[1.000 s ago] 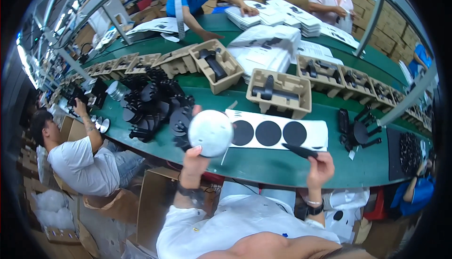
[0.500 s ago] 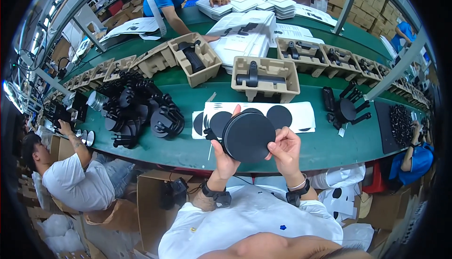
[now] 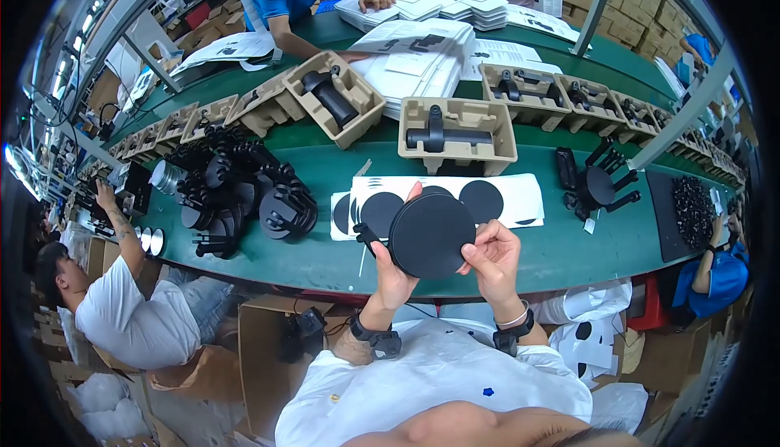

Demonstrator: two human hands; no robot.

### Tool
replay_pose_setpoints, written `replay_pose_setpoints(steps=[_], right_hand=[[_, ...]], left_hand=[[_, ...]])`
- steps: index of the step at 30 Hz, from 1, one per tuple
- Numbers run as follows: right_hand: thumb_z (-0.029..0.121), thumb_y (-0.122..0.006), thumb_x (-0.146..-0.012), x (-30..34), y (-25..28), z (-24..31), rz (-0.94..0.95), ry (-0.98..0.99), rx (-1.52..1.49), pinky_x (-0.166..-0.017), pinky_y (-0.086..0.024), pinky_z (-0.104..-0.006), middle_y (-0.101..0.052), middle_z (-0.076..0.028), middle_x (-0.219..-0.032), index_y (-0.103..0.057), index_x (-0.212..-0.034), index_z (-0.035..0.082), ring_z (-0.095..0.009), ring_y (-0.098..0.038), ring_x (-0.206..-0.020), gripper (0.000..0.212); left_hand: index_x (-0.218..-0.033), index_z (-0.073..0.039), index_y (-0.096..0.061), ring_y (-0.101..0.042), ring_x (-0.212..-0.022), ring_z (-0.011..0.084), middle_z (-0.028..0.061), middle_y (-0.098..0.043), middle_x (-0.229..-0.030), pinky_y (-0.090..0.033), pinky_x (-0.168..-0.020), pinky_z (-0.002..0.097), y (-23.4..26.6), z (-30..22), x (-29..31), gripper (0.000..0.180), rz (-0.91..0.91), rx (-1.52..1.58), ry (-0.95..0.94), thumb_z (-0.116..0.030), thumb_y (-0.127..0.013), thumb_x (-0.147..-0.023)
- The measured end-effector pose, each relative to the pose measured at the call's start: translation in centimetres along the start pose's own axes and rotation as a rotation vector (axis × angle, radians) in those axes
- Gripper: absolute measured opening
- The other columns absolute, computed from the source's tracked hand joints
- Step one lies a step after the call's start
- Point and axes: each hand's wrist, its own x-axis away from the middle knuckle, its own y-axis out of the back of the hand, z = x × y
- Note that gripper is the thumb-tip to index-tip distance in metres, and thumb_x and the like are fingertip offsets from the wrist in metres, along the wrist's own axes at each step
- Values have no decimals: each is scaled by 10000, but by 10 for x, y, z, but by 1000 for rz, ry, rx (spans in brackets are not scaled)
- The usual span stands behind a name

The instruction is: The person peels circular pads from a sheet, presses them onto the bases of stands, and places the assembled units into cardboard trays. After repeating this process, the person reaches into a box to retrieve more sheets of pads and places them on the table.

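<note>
The head view looks steeply down from the wearer's head, with a white cloth shirt [image 3: 439,378] nearest, filling the bottom centre. It faces forward across a long, flat green table [image 3: 341,272], whose near edge the fisheye lens bends into a curve; darkness rounds off the frame's left and right sides. The left hand [image 3: 396,282] and right hand [image 3: 495,264] come close, around a flat, round black disc [image 3: 433,236] just below and right of centre. Stacked brown cardboard boxes [image 3: 600,8] at upper right lie far off.
</note>
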Motion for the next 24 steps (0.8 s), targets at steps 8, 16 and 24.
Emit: replay_pose_setpoints(steps=[8, 16, 24], right_hand=[[-77, -607, -811, 1, -4, -2, -8, 16, 23, -502, -525, -209, -569, -80, -725, -473, -808, -5, -143, -639, -580, 153], [-56, -631, -806, -5, -4, -2, -17, -16, 94, -502, -522, -204, -603, -82, -710, -482, -798, 0, -139, -639, -573, 159], [65, -757, -734, -27, -5, -1, -54, -65, 672, -530, -533, -248, -644, -97, -748, -563, -731, -1, -151, -656, -604, 205]], left_hand=[[-1456, -26, -83, -359, -1285, 216, 123, -320, -1421, -291, -1059, 353, -3, -3, -1, 1029, -36, -30, -6, -799, -205, -787], [-1461, -97, -69, -432, -1239, 333, 203, -378, -1366, -388, -1016, 429, 4, 3, -1, 914, -43, -18, 15, -693, -341, -824], [-1465, -77, -77, -411, -1255, 272, 186, -363, -1376, -333, -1049, 384, 8, 1, 2, 833, -87, -304, -28, -298, -465, -762]])
